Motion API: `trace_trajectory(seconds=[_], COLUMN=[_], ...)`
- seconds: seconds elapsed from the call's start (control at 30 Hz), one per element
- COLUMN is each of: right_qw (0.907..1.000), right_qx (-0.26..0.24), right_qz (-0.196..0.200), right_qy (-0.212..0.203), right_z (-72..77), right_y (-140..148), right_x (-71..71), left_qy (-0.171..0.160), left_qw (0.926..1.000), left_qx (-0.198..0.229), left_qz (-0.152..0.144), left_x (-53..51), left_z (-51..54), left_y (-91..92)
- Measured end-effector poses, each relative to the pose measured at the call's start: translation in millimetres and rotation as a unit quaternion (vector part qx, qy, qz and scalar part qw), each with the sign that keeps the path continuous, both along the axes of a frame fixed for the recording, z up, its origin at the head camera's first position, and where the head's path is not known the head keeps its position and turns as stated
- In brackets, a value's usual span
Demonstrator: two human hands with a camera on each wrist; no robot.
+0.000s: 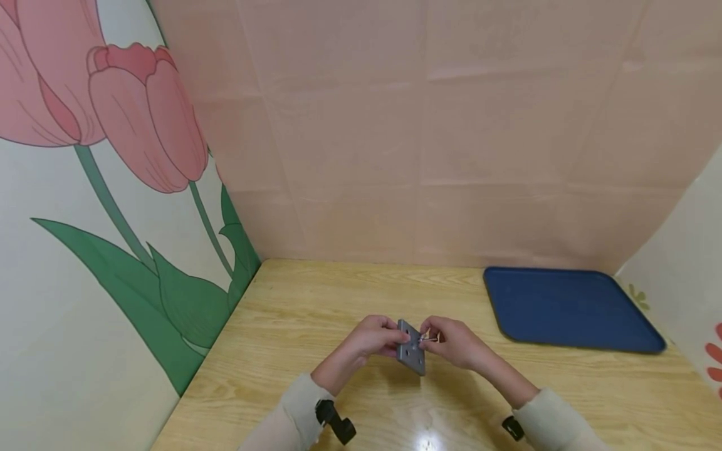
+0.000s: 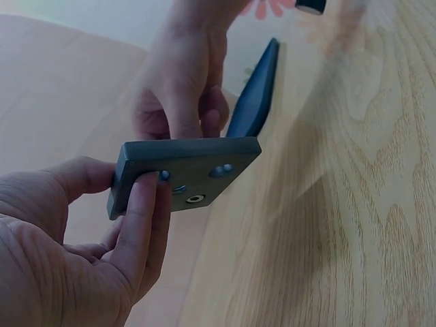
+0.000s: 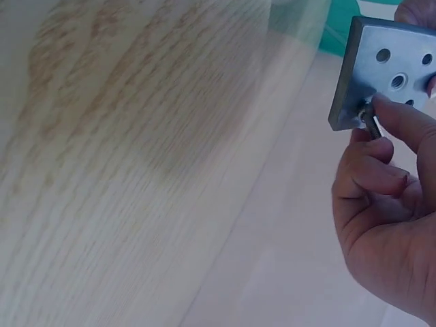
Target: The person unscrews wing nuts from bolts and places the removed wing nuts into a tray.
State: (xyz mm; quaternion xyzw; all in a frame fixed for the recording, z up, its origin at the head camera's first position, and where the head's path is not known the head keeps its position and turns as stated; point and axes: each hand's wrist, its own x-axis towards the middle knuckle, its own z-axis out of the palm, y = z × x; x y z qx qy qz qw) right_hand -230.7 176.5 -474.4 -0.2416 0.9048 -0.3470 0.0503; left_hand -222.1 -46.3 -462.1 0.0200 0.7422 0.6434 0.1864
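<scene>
Nearest the left wrist camera: left hand [image 2: 75, 262], clamped on a square metal plate [image 3: 377, 76], thumb on one side, fingers on the other. Plate is in the air above the wooden table [image 1: 329, 297], tilted, over the table's middle as seen from the head. Its face carries several round holes, with a threaded central hole [image 3: 398, 82] larger than those around it.

Right hand [image 1: 455, 344] faces the left across the plate, thumb and fingers together on a slim metal pin [image 3: 371, 124]. Pin's end meets the plate face near one corner; cannot tell whether it sits inside a hole.

Both forearms wear pale sleeves; a dark strap fitting [image 1: 335, 421] shows at the left cuff, a smaller dark fitting [image 1: 512, 428] at the right.

Further out: blue tray [image 1: 570, 307], flat at the table's far right corner, well apart from both hands. Behind the table, a creased pinkish sheet [image 1: 423, 131]. To the left, a white panel with large pink tulips [image 1: 146, 125] and green leaves; to the right, a pale panel with red petals [image 1: 714, 352].
</scene>
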Motion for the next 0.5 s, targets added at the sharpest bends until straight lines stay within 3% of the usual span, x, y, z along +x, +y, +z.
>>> trace_trajectory(seconds=[0.17,0.5], right_qw=[0.9993,0.9974], right_qx=[-0.001,0.000], right_qz=[0.013,0.024], right_qy=[0.035,0.068], right_z=[-1.4,-4.0], right_y=[-0.7,-0.1], right_x=[-2.0,-1.7], left_qy=[0.001,0.003], left_qw=[1.0000,1.0000], left_qx=[0.004,0.002], left_qz=[0.002,0.004], left_x=[-1.7,-1.2], left_z=[-1.7,-3.6], left_y=[-0.6,-1.5])
